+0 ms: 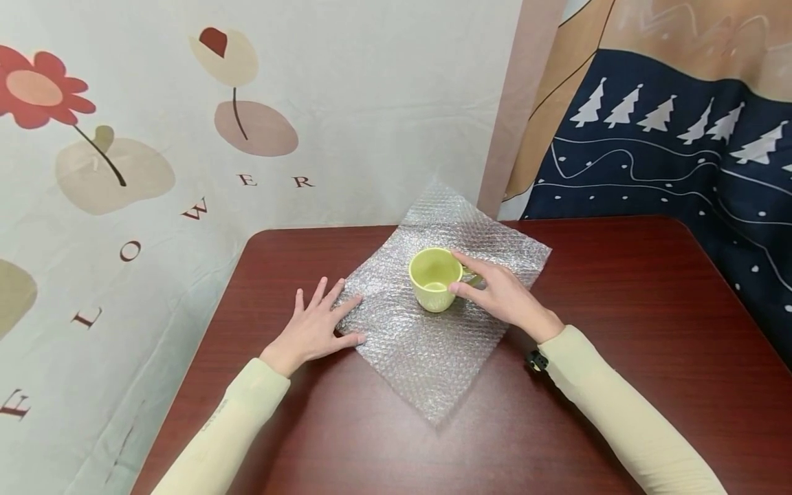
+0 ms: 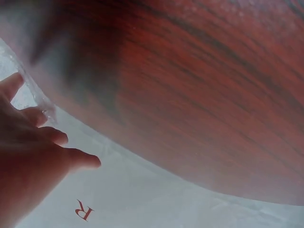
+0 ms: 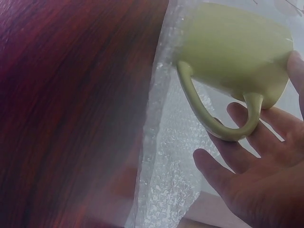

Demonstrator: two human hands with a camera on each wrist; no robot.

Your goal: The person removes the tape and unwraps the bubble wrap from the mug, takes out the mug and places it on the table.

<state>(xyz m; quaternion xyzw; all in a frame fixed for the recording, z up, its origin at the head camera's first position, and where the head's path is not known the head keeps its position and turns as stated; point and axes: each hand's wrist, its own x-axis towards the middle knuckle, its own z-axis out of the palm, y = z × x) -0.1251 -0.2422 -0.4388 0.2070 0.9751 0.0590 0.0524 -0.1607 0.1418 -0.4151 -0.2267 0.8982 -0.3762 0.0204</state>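
A yellow-green mug (image 1: 435,282) stands upright near the middle of a sheet of bubble wrap (image 1: 427,357), its handle to the right. My right hand (image 1: 504,292) holds the mug from the handle side, thumb and index finger at its rim. In the right wrist view the mug's handle (image 3: 209,118) sits in front of the spread fingers. My left hand (image 1: 315,326) lies with fingers spread on the left corner of the bubble wrap. In the left wrist view its fingertips are by the sheet's edge (image 2: 35,97).
The bubble wrap lies diagonally on a dark red wooden table (image 1: 650,309), its far corner against the pale printed cloth (image 1: 371,103) behind. A navy cloth with white trees (image 1: 656,158) hangs at the back right.
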